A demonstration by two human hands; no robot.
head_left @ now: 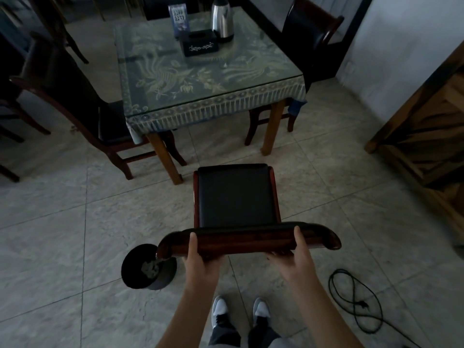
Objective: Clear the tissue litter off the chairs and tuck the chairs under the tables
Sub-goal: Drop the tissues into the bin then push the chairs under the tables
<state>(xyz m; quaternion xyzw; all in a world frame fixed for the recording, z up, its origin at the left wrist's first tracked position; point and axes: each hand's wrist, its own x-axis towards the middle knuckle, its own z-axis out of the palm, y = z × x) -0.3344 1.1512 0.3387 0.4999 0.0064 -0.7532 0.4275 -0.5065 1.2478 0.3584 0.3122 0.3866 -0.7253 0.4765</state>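
A dark wooden chair (236, 194) with a black padded seat stands on the tiled floor in front of me, facing the table (208, 96). My left hand (200, 259) grips the left part of its top rail, thumb over the top. On the right part of the rail, my right hand (295, 252) holds on the same way. The seat shows no tissue. Crumpled tissue (150, 267) lies inside a round black bin (148, 268) on the floor at my left. The table wears a patterned green cloth under glass.
Two more chairs stand at the table's left (82, 109) and right (308, 38) sides. On the table are a black tissue box (199, 45), a steel jug (222, 18) and a card. A black cable (356, 300) coils on the floor at right, near wooden furniture (426, 126).
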